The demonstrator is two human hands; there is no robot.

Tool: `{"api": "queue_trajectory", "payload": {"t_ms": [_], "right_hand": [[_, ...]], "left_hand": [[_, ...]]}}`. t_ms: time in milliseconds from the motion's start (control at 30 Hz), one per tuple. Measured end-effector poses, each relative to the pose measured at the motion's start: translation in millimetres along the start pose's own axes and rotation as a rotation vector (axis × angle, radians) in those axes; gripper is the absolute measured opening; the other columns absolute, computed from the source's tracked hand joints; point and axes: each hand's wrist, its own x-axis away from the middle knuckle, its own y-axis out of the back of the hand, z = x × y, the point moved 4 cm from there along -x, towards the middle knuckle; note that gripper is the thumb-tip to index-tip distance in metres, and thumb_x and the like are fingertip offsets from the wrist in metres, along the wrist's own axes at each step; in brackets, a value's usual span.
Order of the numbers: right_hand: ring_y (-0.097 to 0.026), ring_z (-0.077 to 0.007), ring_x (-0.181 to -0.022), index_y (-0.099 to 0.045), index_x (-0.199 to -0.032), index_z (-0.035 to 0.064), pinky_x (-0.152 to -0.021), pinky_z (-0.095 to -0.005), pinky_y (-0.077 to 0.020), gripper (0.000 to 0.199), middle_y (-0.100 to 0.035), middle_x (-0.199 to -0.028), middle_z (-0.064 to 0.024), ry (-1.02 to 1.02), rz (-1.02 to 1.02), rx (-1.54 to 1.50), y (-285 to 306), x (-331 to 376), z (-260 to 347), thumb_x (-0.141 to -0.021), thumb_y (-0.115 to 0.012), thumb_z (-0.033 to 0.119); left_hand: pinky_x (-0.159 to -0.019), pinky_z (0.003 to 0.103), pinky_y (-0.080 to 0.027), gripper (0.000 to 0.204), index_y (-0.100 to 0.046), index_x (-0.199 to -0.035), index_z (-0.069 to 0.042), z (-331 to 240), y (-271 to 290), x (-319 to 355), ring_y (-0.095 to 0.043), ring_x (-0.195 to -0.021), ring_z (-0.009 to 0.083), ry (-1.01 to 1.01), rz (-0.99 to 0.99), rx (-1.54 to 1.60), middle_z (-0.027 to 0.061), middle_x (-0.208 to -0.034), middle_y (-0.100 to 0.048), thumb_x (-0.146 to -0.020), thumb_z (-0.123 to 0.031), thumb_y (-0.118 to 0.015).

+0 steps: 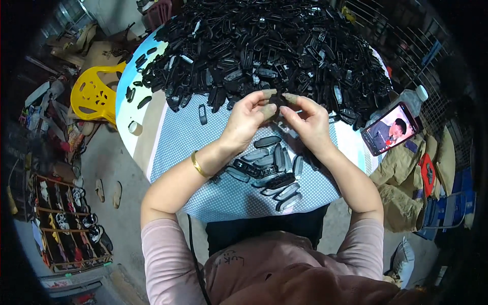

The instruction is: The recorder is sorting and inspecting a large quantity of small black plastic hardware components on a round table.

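At the near edge of a large heap of black plastic parts (254, 56), my left hand (245, 122) and my right hand (312, 124) face each other. Thumb and forefinger of each are pinched, with tan coverings on several fingertips. Something dark seems to sit between the fingertips, but it blends into the heap and its kind is unclear. Below my hands, a smaller group of oblong black casings (269, 168) lies on the patterned tablecloth (185, 132). One separate casing (203, 114) rests left of my left hand. A gold bangle circles my left wrist.
A lit phone (390, 129) leans at the table's right side, near a clear plastic bottle (414, 99). A small cup (135, 128) stands at the left edge. Around the table are a yellow chair (94, 96), a shoe rack (71, 223) and brown sacks (399, 203).
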Motion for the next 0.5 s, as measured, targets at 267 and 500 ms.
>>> {"api": "queue_trajectory", "payload": {"t_ms": [267, 500], "right_hand": [[-0.062, -0.0156, -0.071, -0.063, -0.098, -0.0021, -0.057, -0.0235, -0.0503, 0.024, -0.063, -0.085, -0.0113, 0.121, -0.011, 0.133, -4.2, 4.2, 10.9, -0.076, -0.067, 0.007], [-0.063, -0.0189, -0.069, -0.064, -0.095, -0.0014, -0.055, -0.0247, -0.0498, 0.023, -0.062, -0.083, -0.0118, 0.24, 0.006, 0.233, -4.9, 3.4, 15.2, -0.074, -0.067, 0.006]], "left_hand": [[-0.082, 0.024, -0.047, 0.031, -0.054, -0.115, 0.003, -11.6, 4.8, 2.4, -0.058, -0.088, 0.0104, -0.074, -0.057, -0.17, 0.0058, -0.101, -0.061, -0.084, 0.0, -0.055], [-0.08, 0.022, -0.048, 0.034, -0.053, -0.116, 0.005, -7.3, 5.8, 5.1, -0.058, -0.088, 0.0105, -0.015, -0.087, -0.173, 0.0067, -0.102, -0.061, -0.083, 0.0, -0.057]]}}
